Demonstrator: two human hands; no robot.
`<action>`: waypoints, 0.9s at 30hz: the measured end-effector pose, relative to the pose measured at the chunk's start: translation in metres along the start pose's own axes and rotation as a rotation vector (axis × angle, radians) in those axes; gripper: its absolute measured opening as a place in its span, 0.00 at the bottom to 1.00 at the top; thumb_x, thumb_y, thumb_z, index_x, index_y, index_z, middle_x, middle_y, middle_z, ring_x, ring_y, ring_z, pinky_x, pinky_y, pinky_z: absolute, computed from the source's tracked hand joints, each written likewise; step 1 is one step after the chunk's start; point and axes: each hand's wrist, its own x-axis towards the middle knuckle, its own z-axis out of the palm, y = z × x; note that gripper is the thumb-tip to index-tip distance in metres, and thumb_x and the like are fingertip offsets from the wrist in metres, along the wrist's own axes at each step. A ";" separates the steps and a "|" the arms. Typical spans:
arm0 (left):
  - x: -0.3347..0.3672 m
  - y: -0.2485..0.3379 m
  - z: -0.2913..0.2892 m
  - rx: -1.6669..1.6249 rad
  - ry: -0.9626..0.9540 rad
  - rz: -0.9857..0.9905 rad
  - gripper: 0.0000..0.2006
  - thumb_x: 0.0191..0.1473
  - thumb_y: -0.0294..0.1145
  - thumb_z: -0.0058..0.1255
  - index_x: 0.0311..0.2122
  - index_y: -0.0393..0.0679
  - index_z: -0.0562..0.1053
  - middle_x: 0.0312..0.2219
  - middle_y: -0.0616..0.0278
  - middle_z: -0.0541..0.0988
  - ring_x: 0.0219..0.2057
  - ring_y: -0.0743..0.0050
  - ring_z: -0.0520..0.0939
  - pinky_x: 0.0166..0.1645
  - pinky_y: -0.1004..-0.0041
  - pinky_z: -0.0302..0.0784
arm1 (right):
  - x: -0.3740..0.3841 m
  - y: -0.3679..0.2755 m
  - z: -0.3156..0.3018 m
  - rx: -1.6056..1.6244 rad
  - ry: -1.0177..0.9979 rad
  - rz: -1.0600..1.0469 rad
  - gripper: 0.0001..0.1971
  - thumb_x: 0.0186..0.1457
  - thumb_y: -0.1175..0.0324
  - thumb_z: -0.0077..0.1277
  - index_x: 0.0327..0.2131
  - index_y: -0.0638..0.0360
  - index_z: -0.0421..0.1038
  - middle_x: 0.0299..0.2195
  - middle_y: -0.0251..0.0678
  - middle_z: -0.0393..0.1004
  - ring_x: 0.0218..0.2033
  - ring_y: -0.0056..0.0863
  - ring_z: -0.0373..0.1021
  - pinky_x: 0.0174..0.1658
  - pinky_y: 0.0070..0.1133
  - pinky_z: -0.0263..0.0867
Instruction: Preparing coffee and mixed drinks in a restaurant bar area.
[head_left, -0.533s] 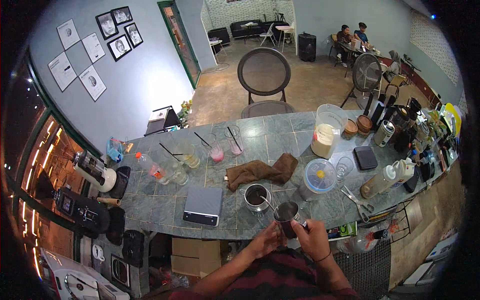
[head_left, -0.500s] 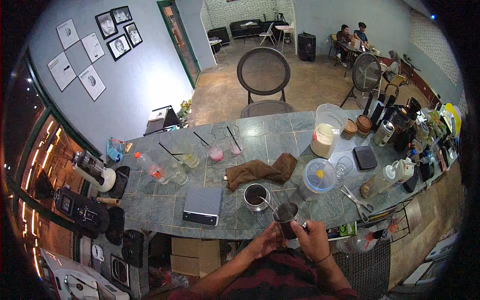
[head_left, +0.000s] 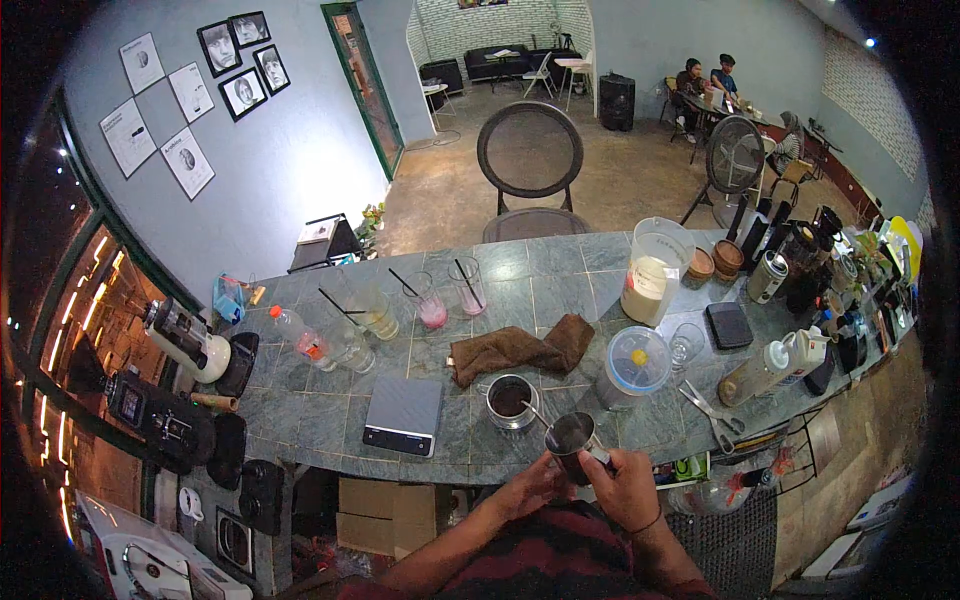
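Note:
A small metal pouring kettle (head_left: 570, 434), open at the top with a thin spout, is held at the counter's near edge. My right hand (head_left: 628, 488) is closed around its handle. Against its near left side, my left hand (head_left: 540, 484) is closed on its lower body, fingers partly hidden. The spout reaches over the rim of a round metal pot (head_left: 513, 424) with dark contents, standing on the counter. Whether liquid is flowing is too small to tell. Behind the pot lies a crumpled brown cloth (head_left: 520, 352). To its left sits a flat grey scale (head_left: 402, 410).
On the tiled counter (head_left: 300, 425) stand a lidded clear tub (head_left: 636, 370), scissors (head_left: 713, 415), a jug of cream-coloured contents (head_left: 650, 285) and a squeeze bottle (head_left: 755, 375) to the right. Glasses with straws (head_left: 428, 305) and a plastic bottle (head_left: 300, 338) are left.
The whole view has shifted slightly. Both hands keep their hold on the kettle, with its spout still over the metal pot.

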 end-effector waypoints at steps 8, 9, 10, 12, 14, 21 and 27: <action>-0.012 0.018 0.022 0.069 0.170 0.091 0.32 0.59 0.45 0.48 0.65 0.47 0.52 0.52 0.56 0.70 0.50 0.60 0.73 0.56 0.59 0.67 | 0.015 -0.008 0.005 0.120 0.038 -0.020 0.22 0.56 0.60 0.55 0.17 0.70 0.66 0.10 0.41 0.61 0.14 0.18 0.55 0.18 0.28 0.53; -0.013 0.017 0.019 0.064 0.168 0.111 0.33 0.60 0.44 0.48 0.65 0.47 0.51 0.53 0.56 0.69 0.51 0.59 0.73 0.56 0.59 0.67 | 0.015 -0.008 0.006 0.133 0.039 -0.006 0.23 0.56 0.60 0.55 0.17 0.70 0.65 0.10 0.40 0.61 0.15 0.17 0.55 0.18 0.27 0.53; -0.013 0.018 0.017 0.063 0.169 0.111 0.33 0.60 0.44 0.48 0.65 0.47 0.51 0.53 0.56 0.69 0.51 0.59 0.73 0.56 0.59 0.67 | 0.016 -0.008 0.007 0.146 0.043 0.011 0.23 0.57 0.60 0.55 0.17 0.70 0.64 0.10 0.40 0.60 0.15 0.17 0.55 0.18 0.27 0.53; -0.012 0.019 0.015 0.047 0.188 0.098 0.31 0.60 0.42 0.47 0.65 0.47 0.52 0.53 0.56 0.69 0.52 0.59 0.73 0.57 0.60 0.67 | 0.016 -0.008 0.007 0.143 0.048 0.006 0.23 0.57 0.60 0.55 0.17 0.70 0.64 0.10 0.39 0.60 0.16 0.16 0.54 0.18 0.27 0.53; -0.008 0.018 0.015 0.054 0.196 0.089 0.31 0.60 0.42 0.47 0.64 0.47 0.52 0.54 0.56 0.69 0.52 0.59 0.73 0.57 0.60 0.67 | 0.016 -0.009 0.006 0.140 0.051 -0.001 0.23 0.56 0.61 0.55 0.17 0.70 0.64 0.10 0.39 0.60 0.16 0.16 0.54 0.19 0.27 0.53; -0.006 0.009 0.008 0.047 0.104 0.015 0.35 0.62 0.37 0.45 0.67 0.46 0.42 0.53 0.52 0.69 0.49 0.59 0.75 0.57 0.60 0.68 | 0.006 -0.003 -0.004 0.091 0.005 0.072 0.19 0.58 0.61 0.54 0.21 0.69 0.70 0.12 0.46 0.66 0.14 0.21 0.60 0.20 0.28 0.57; -0.014 -0.005 0.000 0.073 0.027 0.027 0.31 0.64 0.42 0.42 0.66 0.45 0.47 0.52 0.54 0.70 0.50 0.61 0.74 0.55 0.62 0.68 | -0.005 -0.005 -0.011 0.083 -0.011 0.062 0.19 0.58 0.62 0.53 0.21 0.70 0.70 0.12 0.43 0.67 0.16 0.18 0.60 0.21 0.27 0.57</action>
